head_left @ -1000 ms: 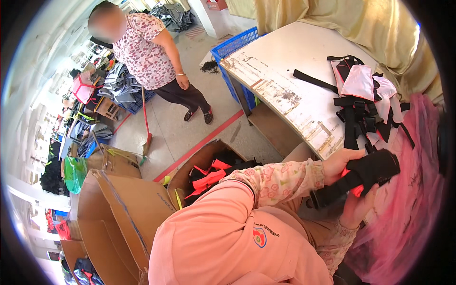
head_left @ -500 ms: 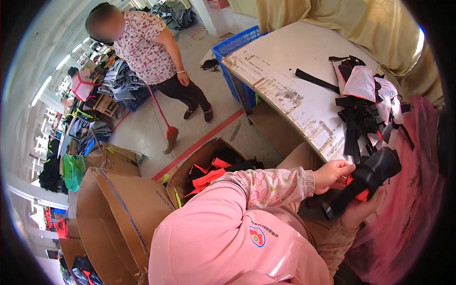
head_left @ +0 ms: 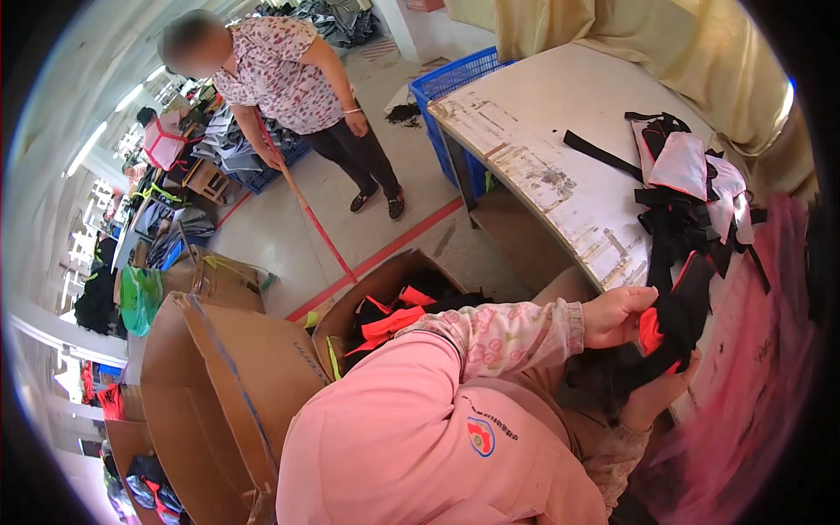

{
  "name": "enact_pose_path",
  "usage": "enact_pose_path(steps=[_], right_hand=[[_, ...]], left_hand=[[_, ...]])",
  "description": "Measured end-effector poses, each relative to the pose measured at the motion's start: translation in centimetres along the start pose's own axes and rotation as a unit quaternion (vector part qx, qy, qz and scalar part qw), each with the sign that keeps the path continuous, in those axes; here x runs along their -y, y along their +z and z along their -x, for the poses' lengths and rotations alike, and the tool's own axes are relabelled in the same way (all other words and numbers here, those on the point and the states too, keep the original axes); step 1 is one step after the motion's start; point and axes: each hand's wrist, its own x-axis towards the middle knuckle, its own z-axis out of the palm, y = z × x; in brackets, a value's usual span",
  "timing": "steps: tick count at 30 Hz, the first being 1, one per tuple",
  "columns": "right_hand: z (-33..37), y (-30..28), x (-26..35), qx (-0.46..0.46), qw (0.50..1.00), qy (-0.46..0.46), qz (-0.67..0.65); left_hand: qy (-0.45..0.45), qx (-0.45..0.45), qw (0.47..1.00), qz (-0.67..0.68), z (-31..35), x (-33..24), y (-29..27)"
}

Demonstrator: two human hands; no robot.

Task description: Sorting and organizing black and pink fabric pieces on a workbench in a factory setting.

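Held over my lap by the table's near corner is a black fabric piece [head_left: 685, 302] with orange-red cloth showing at its side. My left hand [head_left: 618, 317] pinches its left edge, thumb and fingers pressed together. From below and behind, my right hand [head_left: 662, 388] grips the same piece; most of its fingers are hidden under the cloth. Just beyond, on the white worn table [head_left: 516, 122], lies a heap of pale fabric pieces [head_left: 681, 166] with black straps, close to the held piece.
Pink translucent sheeting [head_left: 744, 359] drapes at the right. An open cardboard box holds red and black cloth [head_left: 394, 325] left of my arm; larger cartons [head_left: 227, 367] stand further left. A blue crate [head_left: 437, 85] sits behind the table. Another person [head_left: 284, 79] holds a red-handled broom [head_left: 319, 232].
The black piece has been turned and lifted so its orange-red part faces my left hand and its far end points up. The other person's broom has shifted nearer, its head now hidden behind the box.
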Motion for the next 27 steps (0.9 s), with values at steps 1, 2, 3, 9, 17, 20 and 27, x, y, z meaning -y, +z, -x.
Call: enact_pose_path(steps=[1, 2, 3, 9, 17, 20, 27], right_hand=[[-0.8, -1.0, 0.0, 0.046, 0.999, -0.004, 0.018], [-1.7, -2.1, -0.2, 0.091, 0.995, -0.007, 0.037], [-2.5, -2.6, 0.0, 0.108, 0.992, -0.012, 0.065], [-2.7, -4.7, 0.0, 0.117, 0.959, 0.166, -0.196], [-2.4, -4.8, 0.2, 0.21, 0.97, 0.035, -0.114], [-2.5, -5.5, -1.2, 0.188, 0.981, -0.02, -0.039], [-3.0, -5.9, 0.8, 0.209, 0.973, -0.054, 0.079]], left_hand=[[0.012, -0.009, 0.997, -0.071, -0.2, -0.2, -1.0], [0.023, -0.019, 0.989, -0.142, -0.3, -0.3, -1.9], [0.024, -0.02, 0.989, -0.141, -0.5, -0.2, -2.4], [0.014, -0.05, 0.991, -0.125, -1.0, 0.3, -3.5], [0.048, -0.046, 0.982, -0.178, -1.8, -0.5, -4.1], [0.022, -0.029, 0.997, -0.066, -1.5, -0.3, -3.2], [-0.045, 0.073, 0.994, -0.067, -0.6, -0.2, -2.5]])
